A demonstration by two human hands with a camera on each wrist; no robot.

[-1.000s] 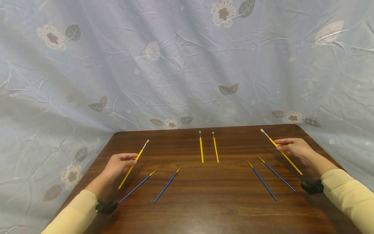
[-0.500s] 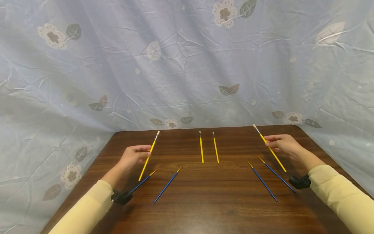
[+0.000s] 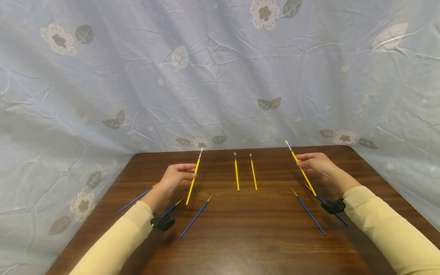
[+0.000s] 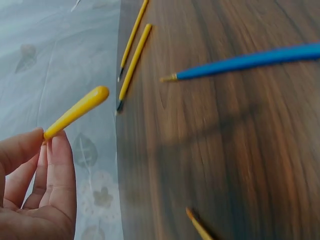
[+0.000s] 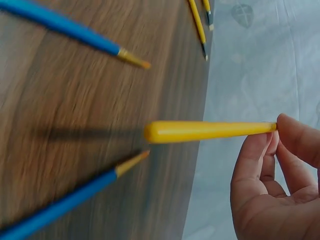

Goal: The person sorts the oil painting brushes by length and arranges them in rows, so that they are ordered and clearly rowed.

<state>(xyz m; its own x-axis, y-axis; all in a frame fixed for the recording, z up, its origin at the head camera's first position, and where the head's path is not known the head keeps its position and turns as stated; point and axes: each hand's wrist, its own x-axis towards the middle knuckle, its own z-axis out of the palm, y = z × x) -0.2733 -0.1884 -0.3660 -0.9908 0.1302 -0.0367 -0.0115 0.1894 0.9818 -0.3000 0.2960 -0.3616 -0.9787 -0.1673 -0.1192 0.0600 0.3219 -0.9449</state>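
Between thumb and fingers, my left hand (image 3: 177,177) pinches a yellow paintbrush (image 3: 193,182) above the table, its pale bristles pointing up and away. On the other side, my right hand (image 3: 317,165) pinches another yellow paintbrush (image 3: 304,173), bristles up and tilted to the left. Two more yellow paintbrushes, a left one (image 3: 237,175) and a right one (image 3: 254,175), lie side by side at the table's back middle. In the left wrist view the handle end of the held paintbrush (image 4: 80,111) sticks out from the fingertips; likewise the held paintbrush (image 5: 210,131) in the right wrist view.
Several blue paintbrushes lie on the brown table (image 3: 247,236): one (image 3: 196,217) right of the left forearm, another (image 3: 137,198) at far left, one (image 3: 309,214) near the right arm. Others are partly covered by the arms. A flowered curtain (image 3: 220,84) hangs behind the table.
Both hands have moved inward and farther back with their yellow paintbrushes, the left going right and the right going left. A blue paintbrush at far left has come into sight.
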